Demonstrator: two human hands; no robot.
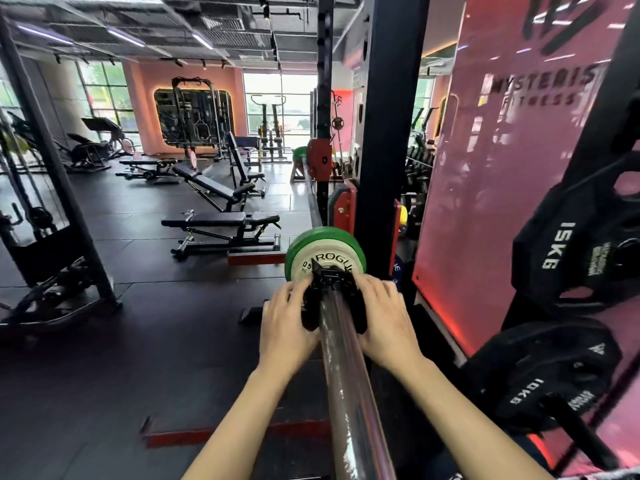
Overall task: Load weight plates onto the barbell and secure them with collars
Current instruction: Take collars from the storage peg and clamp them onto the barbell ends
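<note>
Gym floor [173,323] lay below; both hands, left hand [285,327] and right hand [389,323], grasped the collar [332,289] against the green plate [323,252]; it probably wanted pressing flush before clamping.

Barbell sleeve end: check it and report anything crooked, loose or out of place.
Nothing stands out. The green plate sits square on the barbell sleeve, and the black collar is around the sleeve right behind it, gripped by the left hand and right hand. Whether the collar is locked cannot be told.

Shiny metal, matt black plastic.
Glossy, faintly scuffed steel on the bar [346,382]; dull plastic on the collar [332,282]; smooth green-rimmed plate [323,251]; matt rubbery floor [138,323].
</note>
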